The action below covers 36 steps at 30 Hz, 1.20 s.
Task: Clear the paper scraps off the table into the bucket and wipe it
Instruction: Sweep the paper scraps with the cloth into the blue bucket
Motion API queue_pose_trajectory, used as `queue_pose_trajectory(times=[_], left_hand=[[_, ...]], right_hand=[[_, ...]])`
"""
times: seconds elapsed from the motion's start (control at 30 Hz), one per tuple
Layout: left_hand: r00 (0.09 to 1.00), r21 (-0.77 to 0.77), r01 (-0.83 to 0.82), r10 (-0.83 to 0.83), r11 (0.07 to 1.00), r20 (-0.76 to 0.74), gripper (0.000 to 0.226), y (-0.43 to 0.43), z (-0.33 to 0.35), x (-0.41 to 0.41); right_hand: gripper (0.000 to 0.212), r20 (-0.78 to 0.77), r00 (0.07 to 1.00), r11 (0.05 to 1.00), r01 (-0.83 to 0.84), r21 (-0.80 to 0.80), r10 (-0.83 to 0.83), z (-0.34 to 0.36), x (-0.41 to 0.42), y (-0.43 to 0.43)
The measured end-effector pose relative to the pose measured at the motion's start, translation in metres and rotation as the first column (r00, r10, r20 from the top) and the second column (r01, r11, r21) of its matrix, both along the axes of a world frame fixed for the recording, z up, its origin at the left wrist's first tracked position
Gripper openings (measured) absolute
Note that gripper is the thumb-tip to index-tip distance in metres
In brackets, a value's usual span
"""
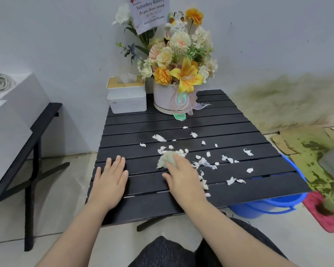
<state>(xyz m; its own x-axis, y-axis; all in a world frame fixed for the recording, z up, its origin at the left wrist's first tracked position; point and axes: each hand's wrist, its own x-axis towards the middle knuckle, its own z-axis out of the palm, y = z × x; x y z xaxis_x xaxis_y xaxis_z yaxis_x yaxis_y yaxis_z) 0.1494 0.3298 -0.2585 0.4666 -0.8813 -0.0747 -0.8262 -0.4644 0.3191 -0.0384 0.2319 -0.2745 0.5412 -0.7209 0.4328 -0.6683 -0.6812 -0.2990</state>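
1. Far to the left of the left hand (110, 177), a black bench (35, 132) carries a white box with a coil of pale cable on top.
2. The left hand lies palm down on the black slatted table (143, 205), fingers straight and held loosely side by side, thumb out to the left; it grips nothing.
3. Beyond the left hand, at the back edge of the table, stands a white tissue box (126, 97) with a wooden-looking lid.
4. Just right of the left hand, the right hand (183, 178) rests on the table with its fingers pressed onto a crumpled pale cloth (165, 159), the wad showing past its fingertips on the left side.
5. Straight beyond the right hand, next to the tissue box, sits a flower arrangement (181, 62) in a white round pot, with a printed card standing in it.
6. The paper scraps (204, 162) lie scattered on the slats ahead of and to the right of the right hand; several touch its outer edge, others lie well apart toward the table's right side.
7. Down to the right of the right hand, the blue bucket (266, 206) stands on the floor, partly under the table's near right corner.
8. Further right of the bucket lies a red mat (320, 214).
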Motion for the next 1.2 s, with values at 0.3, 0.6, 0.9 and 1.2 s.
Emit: queue_pose_trajectory(times=[0.3, 0.6, 0.9, 1.2], left_hand=[[0.998, 0.047, -0.004, 0.001, 0.999, 0.065, 0.052, -0.048, -0.008, 0.054], [0.994, 0.032, -0.003, 0.000, 0.999, 0.107, 0.053, -0.049, -0.011, 0.054], [0.996, 0.011, -0.002, 0.001, 1.000, 0.093, 0.053, -0.049, -0.013, 0.055], [0.998, 0.037, -0.003, 0.001, 0.999, 0.062, 0.053, -0.051, -0.008, 0.054]], right_hand=[[0.033, -0.024, 0.997, 0.997, -0.070, -0.024, 0.070, 0.016, 0.134, -0.029], [0.031, -0.161, 0.949, 0.962, 0.262, -0.073, -0.270, 0.001, 0.089, -0.065], [0.038, -0.172, 0.982, 0.992, 0.066, -0.104, -0.083, 0.005, 0.152, -0.021], [0.037, -0.135, 0.888, 0.897, 0.443, -0.005, -0.439, 0.009, 0.064, -0.080]])
